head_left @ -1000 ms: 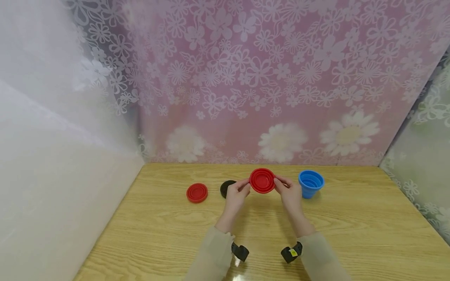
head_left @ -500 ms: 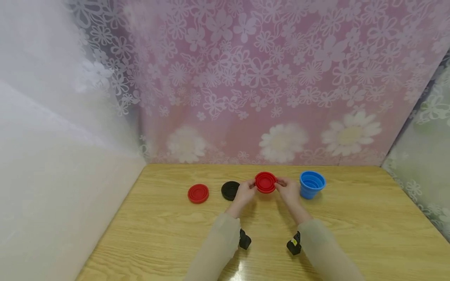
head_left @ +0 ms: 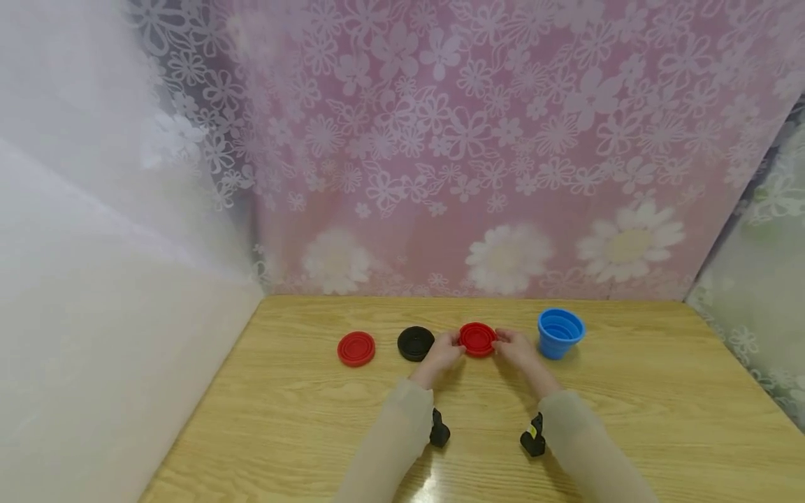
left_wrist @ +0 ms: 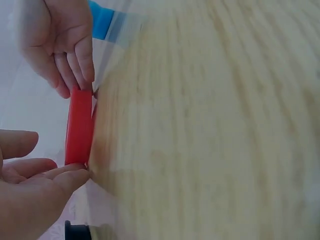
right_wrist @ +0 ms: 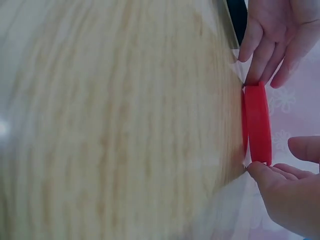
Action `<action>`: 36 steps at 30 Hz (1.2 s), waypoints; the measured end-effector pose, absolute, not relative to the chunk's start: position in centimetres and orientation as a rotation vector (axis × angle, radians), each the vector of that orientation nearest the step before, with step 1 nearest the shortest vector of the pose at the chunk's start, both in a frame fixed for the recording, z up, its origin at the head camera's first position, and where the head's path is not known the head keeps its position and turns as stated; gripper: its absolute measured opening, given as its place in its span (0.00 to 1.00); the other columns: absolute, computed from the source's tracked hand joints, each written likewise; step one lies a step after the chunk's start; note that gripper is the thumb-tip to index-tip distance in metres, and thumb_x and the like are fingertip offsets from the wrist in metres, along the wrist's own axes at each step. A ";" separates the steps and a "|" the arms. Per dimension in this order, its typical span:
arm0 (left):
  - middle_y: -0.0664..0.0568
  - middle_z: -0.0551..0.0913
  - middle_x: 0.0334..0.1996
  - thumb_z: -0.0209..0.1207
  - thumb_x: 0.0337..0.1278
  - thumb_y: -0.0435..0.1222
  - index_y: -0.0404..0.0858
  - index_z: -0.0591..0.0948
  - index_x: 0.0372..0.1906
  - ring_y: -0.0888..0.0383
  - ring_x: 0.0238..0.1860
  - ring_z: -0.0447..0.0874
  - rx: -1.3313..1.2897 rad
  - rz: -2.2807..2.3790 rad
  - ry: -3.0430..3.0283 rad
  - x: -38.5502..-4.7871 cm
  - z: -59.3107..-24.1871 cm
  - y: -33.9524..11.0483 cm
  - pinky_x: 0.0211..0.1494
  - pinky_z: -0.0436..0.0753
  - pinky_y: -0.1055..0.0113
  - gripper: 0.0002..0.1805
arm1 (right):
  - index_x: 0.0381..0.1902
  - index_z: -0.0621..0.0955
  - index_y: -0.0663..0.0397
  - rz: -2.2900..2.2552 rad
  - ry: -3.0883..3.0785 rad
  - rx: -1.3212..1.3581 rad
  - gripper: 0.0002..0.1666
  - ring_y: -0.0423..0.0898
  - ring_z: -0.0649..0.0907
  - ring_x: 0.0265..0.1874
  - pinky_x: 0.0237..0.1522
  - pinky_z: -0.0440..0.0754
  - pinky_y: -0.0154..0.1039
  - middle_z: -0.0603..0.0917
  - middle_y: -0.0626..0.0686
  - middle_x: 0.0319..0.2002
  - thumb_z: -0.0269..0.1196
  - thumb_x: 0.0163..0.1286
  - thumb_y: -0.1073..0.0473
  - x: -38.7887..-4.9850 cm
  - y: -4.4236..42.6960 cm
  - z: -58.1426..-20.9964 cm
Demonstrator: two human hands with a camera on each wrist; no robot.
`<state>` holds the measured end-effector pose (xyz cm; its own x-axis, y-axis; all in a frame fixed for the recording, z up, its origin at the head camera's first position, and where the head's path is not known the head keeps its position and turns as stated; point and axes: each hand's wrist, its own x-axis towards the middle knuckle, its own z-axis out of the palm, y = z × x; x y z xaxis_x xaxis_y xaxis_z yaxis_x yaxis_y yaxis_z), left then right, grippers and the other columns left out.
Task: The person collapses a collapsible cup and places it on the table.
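A flattened red collapsible cup (head_left: pixel 478 340) lies level between both hands, on or just above the table. My left hand (head_left: pixel 442 354) touches its left side with outstretched fingers; in the left wrist view the thumb stands away from the red rim (left_wrist: pixel 79 127). My right hand (head_left: pixel 514 349) meets the opposite side, fingertips against the cup (right_wrist: pixel 257 124) and thumb raised clear of it. To the right stands an expanded blue collapsible cup (head_left: pixel 560 334). A flat black ringed disc (head_left: pixel 415 344) is just beyond my left hand, and another flat red one (head_left: pixel 356 348) lies farther left.
The wood-grain table (head_left: pixel 289 433) stretches toward me. A pink flowered curtain (head_left: pixel 402 230) hangs along its back edge, with a pale sheet (head_left: pixel 126 335) at the left. Small black wrist cameras (head_left: pixel 439 433) hang from both sleeves.
Both hands have lowered the red cup from above the table to its surface or close to it. It went from tilted to flat, and the thumbs have come off it.
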<state>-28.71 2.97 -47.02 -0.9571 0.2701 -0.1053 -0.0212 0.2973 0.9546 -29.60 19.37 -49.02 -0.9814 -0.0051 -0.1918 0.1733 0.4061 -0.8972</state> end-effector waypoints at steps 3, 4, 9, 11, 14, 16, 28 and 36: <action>0.35 0.71 0.51 0.47 0.58 0.24 0.19 0.63 0.57 0.56 0.39 0.72 0.241 1.729 2.318 -29.6 -48.8 3.2 0.38 0.74 0.70 0.22 | 0.62 0.55 0.74 -1.612 2.457 0.150 0.29 0.60 0.64 0.57 0.51 0.70 0.47 0.59 0.70 0.60 0.47 0.67 0.67 -29.4 19.3 -48.9; 0.36 0.71 0.51 0.47 0.58 0.25 0.20 0.62 0.57 0.57 0.33 0.71 0.250 1.722 2.322 -29.9 -49.3 3.2 0.35 0.73 0.71 0.22 | 0.63 0.54 0.74 -1.622 2.447 0.144 0.29 0.60 0.64 0.57 0.52 0.70 0.47 0.58 0.70 0.60 0.48 0.67 0.66 -29.4 19.4 -48.9; 0.38 0.70 0.54 0.49 0.57 0.26 0.23 0.61 0.60 0.60 0.19 0.64 0.244 1.684 2.288 -30.7 -49.8 3.4 0.24 0.68 0.72 0.25 | 0.62 0.56 0.74 -1.651 2.486 0.051 0.32 0.58 0.63 0.58 0.56 0.65 0.46 0.62 0.69 0.59 0.52 0.66 0.62 -29.6 19.8 -49.1; 0.41 0.73 0.50 0.48 0.57 0.26 0.24 0.61 0.60 0.61 0.15 0.62 0.242 1.675 2.280 -30.9 -49.8 3.4 0.20 0.66 0.72 0.25 | 0.62 0.56 0.75 -1.645 2.498 0.049 0.31 0.59 0.62 0.59 0.57 0.64 0.47 0.61 0.70 0.59 0.51 0.66 0.63 -29.8 19.7 -49.2; 0.46 0.77 0.39 0.48 0.58 0.27 0.26 0.62 0.60 0.62 0.10 0.58 0.242 1.658 2.286 -30.9 -49.8 3.4 0.14 0.62 0.73 0.24 | 0.62 0.52 0.78 -1.592 2.505 0.069 0.31 0.63 0.57 0.60 0.59 0.58 0.52 0.56 0.73 0.60 0.48 0.66 0.67 -29.5 19.5 -48.6; 0.49 0.76 0.29 0.49 0.58 0.28 0.26 0.63 0.60 0.63 0.10 0.58 0.268 1.624 2.317 -30.9 -49.8 3.3 0.13 0.62 0.74 0.24 | 0.60 0.54 0.79 -1.547 2.547 0.050 0.30 0.65 0.58 0.59 0.58 0.59 0.53 0.57 0.74 0.59 0.47 0.66 0.68 -29.2 19.8 -48.6; 0.41 0.68 0.57 0.50 0.60 0.34 0.28 0.65 0.59 0.49 0.57 0.65 0.323 1.591 2.454 -29.8 -47.9 4.0 0.55 0.69 0.60 0.24 | 0.58 0.61 0.76 -1.409 2.692 0.055 0.28 0.64 0.66 0.54 0.52 0.67 0.54 0.64 0.72 0.56 0.49 0.66 0.61 -26.1 22.3 -47.5; 0.43 0.71 0.54 0.53 0.58 0.35 0.31 0.68 0.58 0.52 0.54 0.70 0.411 1.612 2.424 -29.2 -47.3 6.1 0.51 0.73 0.65 0.23 | 0.55 0.63 0.80 -1.499 2.706 -0.014 0.26 0.66 0.69 0.51 0.48 0.71 0.53 0.66 0.75 0.53 0.50 0.66 0.63 -24.6 24.3 -47.8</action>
